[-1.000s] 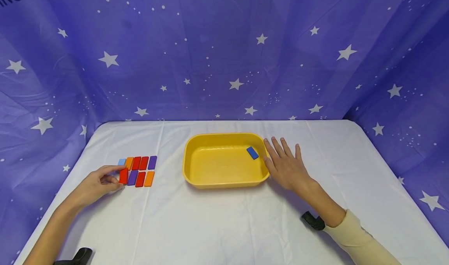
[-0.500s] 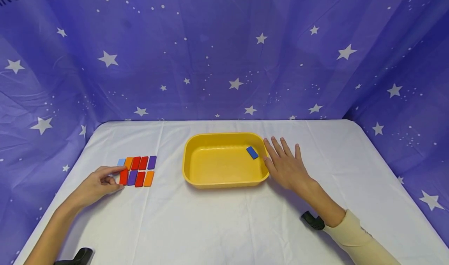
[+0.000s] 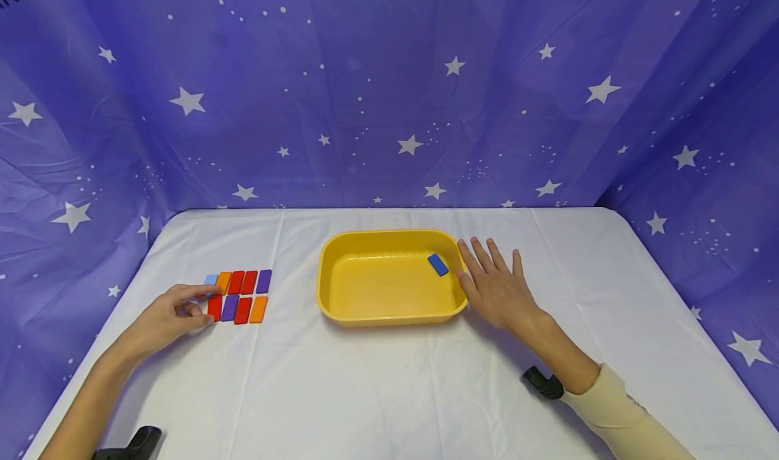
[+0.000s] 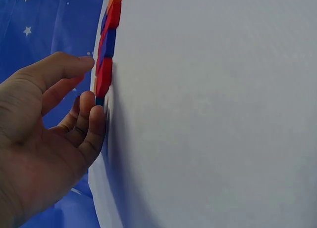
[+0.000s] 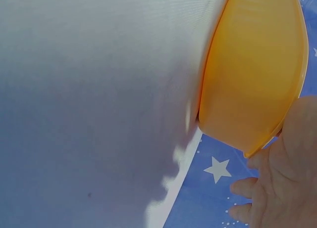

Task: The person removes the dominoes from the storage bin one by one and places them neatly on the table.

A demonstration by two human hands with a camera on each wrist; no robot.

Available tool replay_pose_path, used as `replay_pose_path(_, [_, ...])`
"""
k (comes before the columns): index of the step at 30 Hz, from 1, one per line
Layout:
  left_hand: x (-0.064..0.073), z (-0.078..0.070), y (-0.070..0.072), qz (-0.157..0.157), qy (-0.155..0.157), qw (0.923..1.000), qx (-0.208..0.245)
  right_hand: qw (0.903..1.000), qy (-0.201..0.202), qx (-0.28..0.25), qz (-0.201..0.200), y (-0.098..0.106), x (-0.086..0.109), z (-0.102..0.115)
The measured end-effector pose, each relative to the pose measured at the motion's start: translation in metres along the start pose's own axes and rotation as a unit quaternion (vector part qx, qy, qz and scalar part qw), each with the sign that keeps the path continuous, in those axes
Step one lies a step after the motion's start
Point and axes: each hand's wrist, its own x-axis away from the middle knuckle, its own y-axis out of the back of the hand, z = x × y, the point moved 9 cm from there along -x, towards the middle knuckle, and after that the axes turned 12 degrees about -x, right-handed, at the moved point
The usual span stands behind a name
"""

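Note:
At the left of the table my left hand (image 3: 166, 321) is beside the near-left red tile (image 3: 215, 308), thumb and forefinger spread at its two ends. The left wrist view shows a gap between thumb and fingers, with that red tile (image 4: 103, 77) just past the fingertips. The tile lies flat at the left end of a near row of red, purple and orange tiles. A yellow tub (image 3: 389, 322) stands mid-table with one blue tile (image 3: 437, 265) inside, towards its right end. My right hand (image 3: 499, 291), fingers straight and spread, touches the tub's right rim.
Behind the near row lies a far row holding a light blue tile (image 3: 210, 281), an orange one, two red ones and a purple tile (image 3: 264, 281). White cloth (image 3: 341, 392) covers the table. A purple starry curtain (image 3: 365, 108) encloses the back and sides.
The red tile has gone from slightly raised to flat, in line with its row. My left thumb and forefinger have spread a little away from it. My right hand has stayed still.

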Motion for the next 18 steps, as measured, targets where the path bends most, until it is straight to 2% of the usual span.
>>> replay_pose_path(3, [-0.003,-0.008,-0.001,0.01,0.009,0.9996,-0.025,1.0,0.004,0.0,-0.001,0.0,0.0,0.0])
replay_pose_path(7, [-0.009,-0.027,0.001,0.008,0.007,0.9994,-0.034,0.9999,0.01,0.003,-0.003,0.001,0.001,0.0])
replay_pose_path(13, [-0.022,-0.059,0.001,-0.003,-0.005,0.9999,0.011,0.9999,0.011,0.002,-0.001,0.001,0.001,0.0])
replay_pose_path(18, [-0.037,-0.09,-0.01,0.012,-0.027,0.9973,0.067,0.9999,0.011,0.002,0.001,0.001,0.001,0.001])
